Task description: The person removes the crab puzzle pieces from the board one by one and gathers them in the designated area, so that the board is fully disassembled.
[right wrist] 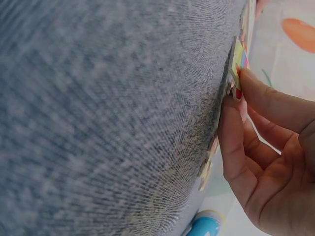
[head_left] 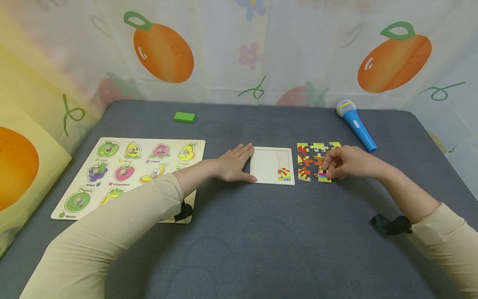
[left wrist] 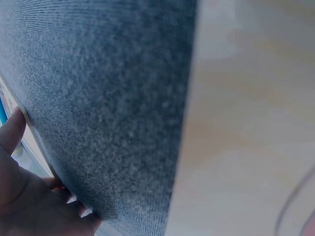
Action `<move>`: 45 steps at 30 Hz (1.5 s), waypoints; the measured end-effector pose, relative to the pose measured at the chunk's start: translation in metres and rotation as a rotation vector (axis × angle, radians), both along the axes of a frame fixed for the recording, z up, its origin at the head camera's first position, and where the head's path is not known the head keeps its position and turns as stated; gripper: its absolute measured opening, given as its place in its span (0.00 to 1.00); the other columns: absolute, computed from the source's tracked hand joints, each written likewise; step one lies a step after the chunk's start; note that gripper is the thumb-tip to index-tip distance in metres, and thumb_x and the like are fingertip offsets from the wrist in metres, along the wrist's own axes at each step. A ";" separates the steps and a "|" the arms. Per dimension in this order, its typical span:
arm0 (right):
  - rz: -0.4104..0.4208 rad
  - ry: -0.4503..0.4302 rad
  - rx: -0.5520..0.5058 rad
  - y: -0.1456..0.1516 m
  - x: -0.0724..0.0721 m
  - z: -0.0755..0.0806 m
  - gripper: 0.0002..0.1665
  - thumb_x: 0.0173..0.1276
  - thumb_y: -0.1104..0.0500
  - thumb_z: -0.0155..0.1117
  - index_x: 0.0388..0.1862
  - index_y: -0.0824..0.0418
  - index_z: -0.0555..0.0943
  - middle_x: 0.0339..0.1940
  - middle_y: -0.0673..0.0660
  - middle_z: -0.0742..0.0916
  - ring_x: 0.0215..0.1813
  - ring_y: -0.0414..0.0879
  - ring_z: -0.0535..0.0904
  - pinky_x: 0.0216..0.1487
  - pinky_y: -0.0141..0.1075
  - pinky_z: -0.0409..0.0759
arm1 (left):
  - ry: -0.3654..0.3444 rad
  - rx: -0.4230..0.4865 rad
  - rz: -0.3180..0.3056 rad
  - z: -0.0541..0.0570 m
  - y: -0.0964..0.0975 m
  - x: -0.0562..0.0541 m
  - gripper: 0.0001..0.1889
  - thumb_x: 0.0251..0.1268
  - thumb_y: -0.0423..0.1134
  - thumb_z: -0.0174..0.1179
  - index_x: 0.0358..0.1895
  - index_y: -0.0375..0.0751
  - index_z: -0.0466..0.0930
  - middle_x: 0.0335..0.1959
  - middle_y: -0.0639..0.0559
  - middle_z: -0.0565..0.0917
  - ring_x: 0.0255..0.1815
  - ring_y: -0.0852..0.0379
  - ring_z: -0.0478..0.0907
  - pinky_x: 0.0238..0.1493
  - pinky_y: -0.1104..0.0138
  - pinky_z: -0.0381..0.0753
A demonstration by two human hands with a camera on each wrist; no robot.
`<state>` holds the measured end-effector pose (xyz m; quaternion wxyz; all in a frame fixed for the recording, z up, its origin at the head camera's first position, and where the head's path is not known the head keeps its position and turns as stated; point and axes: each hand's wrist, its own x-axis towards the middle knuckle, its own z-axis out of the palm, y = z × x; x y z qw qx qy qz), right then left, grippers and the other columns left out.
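A shallow wooden puzzle tray (head_left: 267, 166) lies on the grey table, with one red-and-yellow puzzle piece (head_left: 284, 174) in its lower right corner. My left hand (head_left: 235, 164) rests at the tray's left edge, fingers straight and thumb near the lower corner. Right of the tray, several loose jigsaw pieces (head_left: 304, 160) are laid out in rows. Over the right end of these rows, my right hand (head_left: 345, 162) pinches a colourful puzzle piece (right wrist: 238, 69) between thumb and index finger. In the right wrist view that piece is raised on edge; the hand partly covers neighbouring pieces.
A fruit peg board (head_left: 123, 172) lies at the left, under my left forearm. Behind it sits a green block (head_left: 184, 117). A blue toy microphone (head_left: 357, 124) lies at the back right, beyond my right hand. A fruit-print curtain (head_left: 220, 54) hangs behind the table.
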<state>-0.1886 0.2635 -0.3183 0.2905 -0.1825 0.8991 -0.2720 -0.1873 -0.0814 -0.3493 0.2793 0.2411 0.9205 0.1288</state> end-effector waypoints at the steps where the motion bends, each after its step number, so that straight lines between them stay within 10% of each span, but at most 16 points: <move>1: -0.001 0.006 0.005 0.000 0.000 0.000 0.09 0.67 0.60 0.67 0.42 0.63 0.80 0.32 0.53 0.84 0.33 0.39 0.77 0.36 0.33 0.82 | 0.000 0.000 0.000 0.000 0.000 0.000 0.52 0.69 0.63 0.54 0.81 0.45 0.31 0.84 0.49 0.32 0.85 0.48 0.27 0.83 0.49 0.36; 24: 0.000 0.027 0.033 -0.002 0.001 0.002 0.10 0.64 0.58 0.71 0.41 0.61 0.82 0.30 0.52 0.84 0.32 0.39 0.78 0.35 0.32 0.83 | 0.001 -0.010 0.001 -0.003 0.000 -0.002 0.52 0.68 0.63 0.54 0.81 0.46 0.31 0.84 0.50 0.32 0.85 0.49 0.27 0.84 0.49 0.35; 45: -0.008 0.251 -0.006 -0.029 0.005 0.001 0.07 0.63 0.57 0.72 0.40 0.56 0.84 0.28 0.51 0.83 0.28 0.37 0.73 0.30 0.30 0.71 | 0.006 -0.010 -0.002 -0.002 0.000 -0.001 0.52 0.69 0.63 0.53 0.81 0.45 0.31 0.84 0.49 0.32 0.85 0.48 0.28 0.83 0.48 0.36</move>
